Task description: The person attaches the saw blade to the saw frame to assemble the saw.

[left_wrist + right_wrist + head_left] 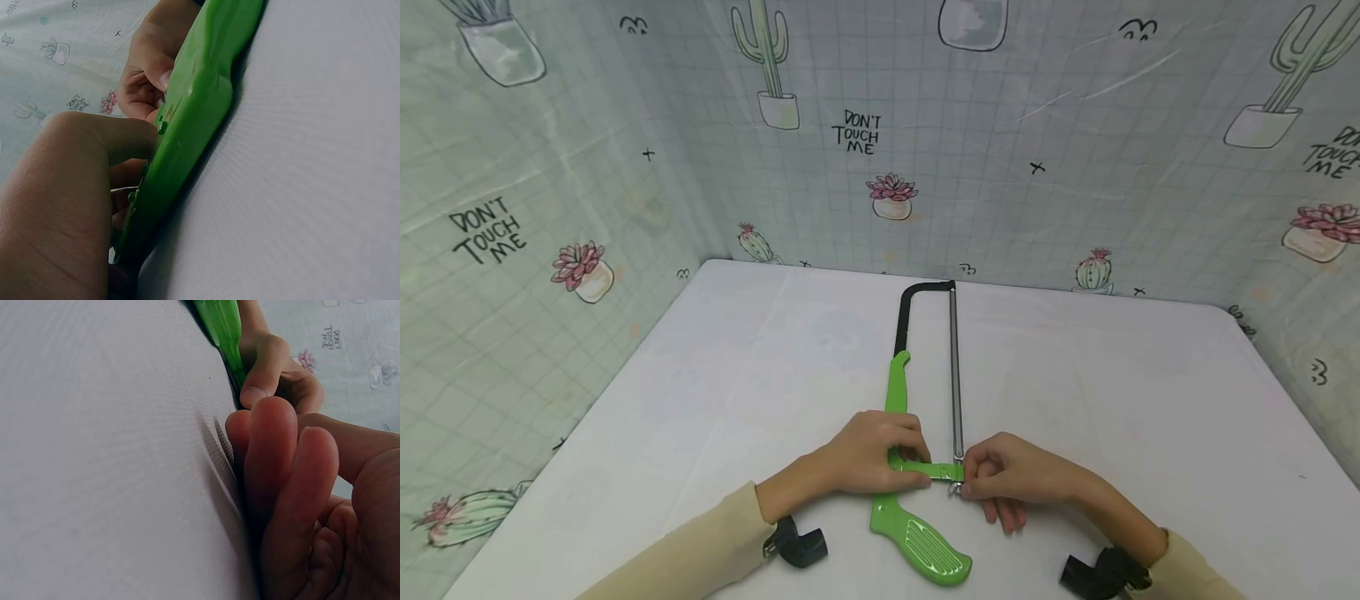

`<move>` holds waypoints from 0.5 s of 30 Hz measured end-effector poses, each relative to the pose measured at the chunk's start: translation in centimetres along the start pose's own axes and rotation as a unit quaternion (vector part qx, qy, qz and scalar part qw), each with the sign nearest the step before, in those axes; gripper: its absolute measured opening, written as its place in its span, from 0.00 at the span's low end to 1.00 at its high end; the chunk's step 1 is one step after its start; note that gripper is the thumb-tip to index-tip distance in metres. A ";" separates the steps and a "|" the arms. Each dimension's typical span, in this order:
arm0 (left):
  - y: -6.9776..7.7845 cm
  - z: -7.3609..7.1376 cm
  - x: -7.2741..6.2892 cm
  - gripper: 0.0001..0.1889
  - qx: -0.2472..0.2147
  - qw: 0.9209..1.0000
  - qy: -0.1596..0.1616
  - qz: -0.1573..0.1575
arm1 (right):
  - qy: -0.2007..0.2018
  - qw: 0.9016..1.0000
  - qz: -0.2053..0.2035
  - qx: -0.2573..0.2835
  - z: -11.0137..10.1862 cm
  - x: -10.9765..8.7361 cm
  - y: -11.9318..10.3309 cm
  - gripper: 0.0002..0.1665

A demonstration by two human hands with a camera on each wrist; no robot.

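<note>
A hacksaw (897,385) with a green handle and black front frame lies flat on the white table, its front end pointing away from me. Its blade (955,375) runs along the right side. My left hand (876,454) grips the green frame just above the handle (928,546), thumb and fingers along the short crossbar. At the blade's near end, my right hand (1018,471) pinches at a small metal wing nut (955,490) with thumb and forefinger; its other fingers (270,462) hang curled below. The fingertips' contact is partly hidden in both wrist views.
The white tabletop (1112,392) spreads around the saw. Cactus-printed cloth (880,83) stands behind the table and at both sides. Black wrist cameras are strapped at the left (801,546) and right (1101,573) wrists, close above the table.
</note>
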State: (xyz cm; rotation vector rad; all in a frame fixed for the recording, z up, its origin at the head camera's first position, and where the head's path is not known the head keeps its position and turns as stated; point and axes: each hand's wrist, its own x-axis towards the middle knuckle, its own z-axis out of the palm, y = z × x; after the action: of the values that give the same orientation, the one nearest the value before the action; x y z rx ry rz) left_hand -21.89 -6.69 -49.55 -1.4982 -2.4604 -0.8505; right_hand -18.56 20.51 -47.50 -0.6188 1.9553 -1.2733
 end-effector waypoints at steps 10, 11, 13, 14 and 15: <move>0.0 -0.1 0.1 0.09 0.004 1.000 -0.002 0.001 | 0.000 1.000 -0.009 -0.003 -0.1 -0.1 0.0 0.10; 0.0 -0.1 0.1 0.09 0.005 1.000 -0.003 0.001 | 0.000 1.000 -0.009 -0.003 -0.1 -0.1 0.0 0.10; 0.0 -0.1 0.1 0.09 0.006 1.000 -0.003 0.000 | 0.000 1.000 -0.008 -0.002 -0.1 -0.1 0.0 0.11; 0.0 -0.2 0.1 0.09 0.006 1.000 -0.004 0.000 | 0.001 1.000 -0.007 -0.002 -0.1 -0.1 0.0 0.11; 0.0 -0.2 0.1 0.09 0.006 1.000 -0.004 -0.001 | 0.001 1.000 -0.007 -0.002 -0.1 -0.1 -0.1 0.11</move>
State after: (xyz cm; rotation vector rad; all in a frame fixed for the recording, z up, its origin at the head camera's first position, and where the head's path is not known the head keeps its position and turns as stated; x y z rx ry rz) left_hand -21.95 -6.68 -49.34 -1.4991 -2.4681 -0.8314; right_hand -18.58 20.62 -47.38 -0.6339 1.9580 -1.2801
